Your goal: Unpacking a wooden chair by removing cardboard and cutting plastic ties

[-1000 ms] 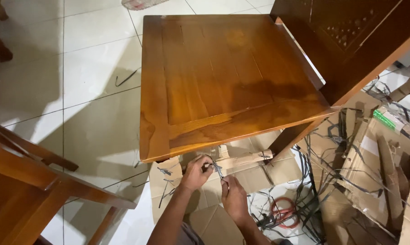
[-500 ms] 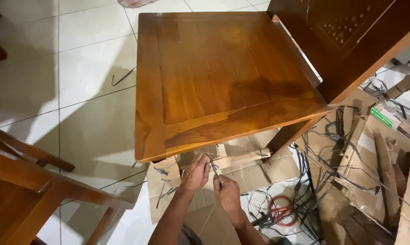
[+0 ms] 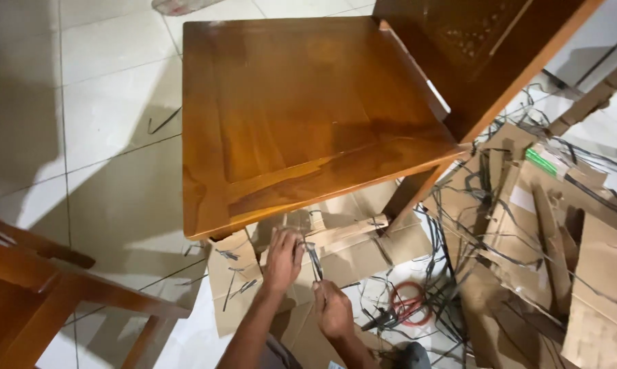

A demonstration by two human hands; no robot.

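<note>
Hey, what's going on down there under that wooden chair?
A person crouches on the tiled floor by a wooden chair. The left hand rests on cardboard wrapping at the chair's front, below the seat. The right hand grips a thin dark strap running up to that cardboard. Red-handled scissors lie close by among cut straps, and torn cardboard pieces are piled to the right.

The pale tiled floor (image 3: 110, 130) carried a wooden chair (image 3: 301, 109), with cardboard scraps (image 3: 547, 239) at four o'clock and red-handled scissors (image 3: 409, 302) beside them.
</note>
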